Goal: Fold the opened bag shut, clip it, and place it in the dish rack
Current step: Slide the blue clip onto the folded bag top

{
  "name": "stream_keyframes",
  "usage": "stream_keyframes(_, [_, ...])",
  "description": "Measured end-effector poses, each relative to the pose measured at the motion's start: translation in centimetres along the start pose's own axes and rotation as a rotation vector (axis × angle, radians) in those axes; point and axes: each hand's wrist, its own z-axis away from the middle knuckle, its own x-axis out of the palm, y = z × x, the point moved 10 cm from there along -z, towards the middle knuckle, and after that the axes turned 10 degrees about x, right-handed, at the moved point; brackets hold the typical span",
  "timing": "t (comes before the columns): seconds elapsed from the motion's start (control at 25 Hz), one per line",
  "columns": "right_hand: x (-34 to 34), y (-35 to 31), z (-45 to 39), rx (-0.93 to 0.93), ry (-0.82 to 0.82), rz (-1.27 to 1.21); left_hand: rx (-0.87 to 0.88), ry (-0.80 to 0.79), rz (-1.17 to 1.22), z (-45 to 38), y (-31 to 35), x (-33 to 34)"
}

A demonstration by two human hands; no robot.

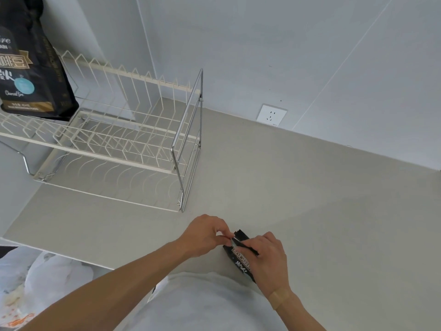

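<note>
A small black bag with white lettering lies on the grey counter close to my body. My right hand rests over it and pinches its top edge. My left hand pinches the same top edge from the left, where a thin dark strip, possibly a clip, runs across the folded top. The two-tier cream wire dish rack with chrome frame stands at the counter's back left, well apart from both hands. Much of the bag is hidden under my right hand.
A large black coffee bag stands on the rack's upper tier at far left. A wall socket sits low on the grey wall. The counter's left edge drops off near a white plastic bag below.
</note>
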Motion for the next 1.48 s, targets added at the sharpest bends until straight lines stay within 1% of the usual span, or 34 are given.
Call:
stream_keyframes(0.12, [-0.5, -0.1, 0.2, -0.037, 0.059, 0.071, 0.032, -0.059, -0.072, -0.2, 0.7, -0.3])
stream_keyframes(0.2, [-1.2, -0.3, 0.0, -0.079, 0.089, 0.116, 0.066, -0.126, -0.163, -0.4, 1.4, 0.0])
stream_keyframes(0.28, [-1.7, -0.9, 0.1, -0.158, 0.078, 0.141, 0.105, -0.215, -0.257, -0.6, 2.1, 0.5])
stream_keyframes(0.36, [-1.9, -0.9, 0.2, -0.19, 0.034, 0.155, 0.147, -0.293, -0.35, -0.7, 2.8, 0.8])
stream_keyframes(0.48, [-2.3, 1.6, 0.1, -0.062, -0.036, 0.103, 0.239, -0.345, -0.484, -1.1, 4.5, 0.9])
stream_keyframes(0.56, [-3.0, 5.0, 0.9, 0.101, -0.035, -0.077, 0.292, -0.322, -0.469, -1.5, 6.1, 0.6])
stream_keyframes(0.64, [-3.2, 8.8, 2.6, 0.285, -0.033, -0.34, 0.35, -0.332, -0.431, -2.1, 8.0, 1.4])
stream_keyframes(0.68, [-2.9, 10.0, 3.4, 0.339, -0.037, -0.438, 0.377, -0.35, -0.425, -2.3, 8.9, 2.0])
stream_keyframes(0.76, [-2.1, 11.5, 4.8, 0.42, -0.036, -0.554, 0.43, -0.4, -0.445, -2.6, 10.4, 3.8])
stream_keyframes(0.88, [-1.4, 13.1, 5.9, 0.534, 0.029, -0.708, 0.494, -0.463, -0.498, -3.0, 11.8, 6.6])
stream_keyframes(1.08, [-1.3, 13.8, 5.9, 0.562, 0.091, -0.779, 0.546, -0.425, -0.538, -3.4, 12.3, 8.8])
stream_keyframes(1.2, [-1.1, 14.2, 6.1, 0.552, 0.148, -0.799, 0.57, -0.385, -0.512, -3.2, 12.4, 9.0])
stream_keyframes(1.32, [-1.3, 14.3, 5.6, 0.479, 0.155, -0.7, 0.569, -0.338, -0.463, -3.0, 12.4, 8.7])
stream_keyframes(1.48, [-1.5, 13.3, 4.7, 0.365, 0.141, -0.566, 0.503, -0.222, -0.35, -3.2, 11.6, 7.5])
